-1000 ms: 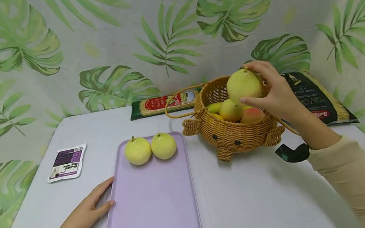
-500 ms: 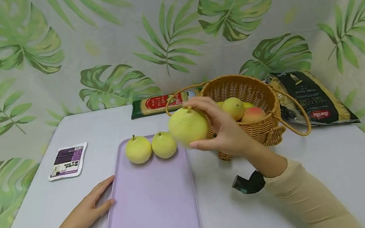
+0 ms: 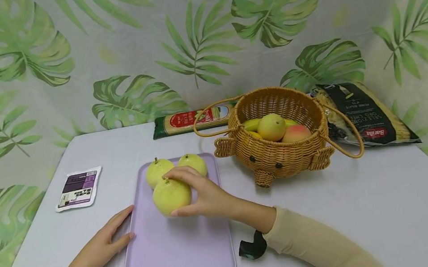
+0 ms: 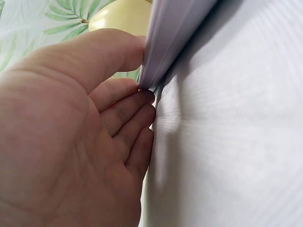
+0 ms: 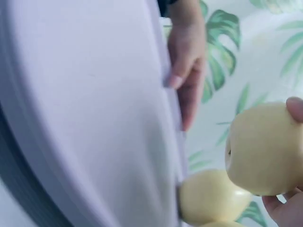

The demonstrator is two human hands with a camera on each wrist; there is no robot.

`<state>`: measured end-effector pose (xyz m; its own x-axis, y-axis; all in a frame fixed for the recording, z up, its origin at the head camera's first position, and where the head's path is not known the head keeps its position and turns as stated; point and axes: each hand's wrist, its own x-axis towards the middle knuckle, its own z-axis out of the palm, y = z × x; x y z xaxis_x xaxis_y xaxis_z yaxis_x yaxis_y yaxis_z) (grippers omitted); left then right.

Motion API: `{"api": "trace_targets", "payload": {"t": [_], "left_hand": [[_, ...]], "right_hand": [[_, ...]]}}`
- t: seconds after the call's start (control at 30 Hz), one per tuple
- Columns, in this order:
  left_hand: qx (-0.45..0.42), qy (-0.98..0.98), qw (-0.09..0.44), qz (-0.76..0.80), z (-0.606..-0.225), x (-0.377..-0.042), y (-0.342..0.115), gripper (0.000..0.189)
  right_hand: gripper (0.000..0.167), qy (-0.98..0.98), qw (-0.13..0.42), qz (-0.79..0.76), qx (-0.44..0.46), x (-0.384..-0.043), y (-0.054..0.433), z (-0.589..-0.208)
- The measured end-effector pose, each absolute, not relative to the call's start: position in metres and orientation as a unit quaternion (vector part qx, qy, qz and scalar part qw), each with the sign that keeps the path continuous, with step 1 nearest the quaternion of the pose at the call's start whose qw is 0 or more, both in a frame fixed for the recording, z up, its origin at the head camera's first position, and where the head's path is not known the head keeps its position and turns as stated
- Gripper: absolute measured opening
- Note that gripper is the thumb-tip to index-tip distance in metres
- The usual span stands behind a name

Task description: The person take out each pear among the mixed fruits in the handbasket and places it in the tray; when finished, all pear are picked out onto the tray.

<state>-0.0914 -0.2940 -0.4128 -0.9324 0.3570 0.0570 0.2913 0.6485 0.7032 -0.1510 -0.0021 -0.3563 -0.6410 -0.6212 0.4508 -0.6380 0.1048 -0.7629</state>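
In the head view my right hand [image 3: 206, 200] grips a round pale-yellow pear [image 3: 170, 198], fingers over its top and thumb low on its near side. The pear is over the upper part of a lilac tray [image 3: 181, 255]. Behind it, two similar yellow pears, a left one [image 3: 155, 170] and a right one [image 3: 196, 163], sit side by side at the tray's far end, each partly covered. My left hand [image 3: 100, 245] rests at the tray's left edge; the left wrist view has its thumb [image 4: 125, 52] against the rim and the other fingers loosely extended.
Right of the tray stands a wicker basket [image 3: 282, 156] with an animal face, holding a peach [image 3: 296, 133], a yellow-green fruit [image 3: 271, 127] and bananas. Behind lie a green pasta packet [image 3: 192, 120] and a black pasta bag [image 3: 370, 117]. A purple-white pouch [image 3: 79, 188] lies left.
My right hand has carried the pear from above the basket leftward and down to over the tray, in front of the two pears. My left hand has stayed at the tray's edge.
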Motion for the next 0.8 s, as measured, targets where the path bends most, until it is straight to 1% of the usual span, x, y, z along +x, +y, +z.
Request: {"api": "trace_targets", "payload": {"t": [0.27, 0.47, 0.67, 0.8], "left_hand": [[0.182, 0.904, 0.043, 0.384, -0.412, -0.092, -0.294, 0.060], [0.185, 0.902, 0.039, 0.388, -0.412, -0.092, -0.294, 0.060], [0.180, 0.904, 0.042, 0.386, -0.411, -0.091, -0.293, 0.060], [0.177, 0.904, 0.045, 0.387, -0.411, -0.091, -0.293, 0.060]], "right_hand": [[0.069, -0.783, -0.043, 0.464, 0.413, -0.156, -0.018, -0.385], [0.069, -0.789, -0.032, 0.441, 0.427, -0.159, -0.019, -0.392], [0.070, -0.802, -0.043, 0.431, 0.410, -0.159, -0.020, -0.395], [0.071, -0.795, -0.043, 0.438, 0.417, -0.160, -0.023, -0.397]]}}
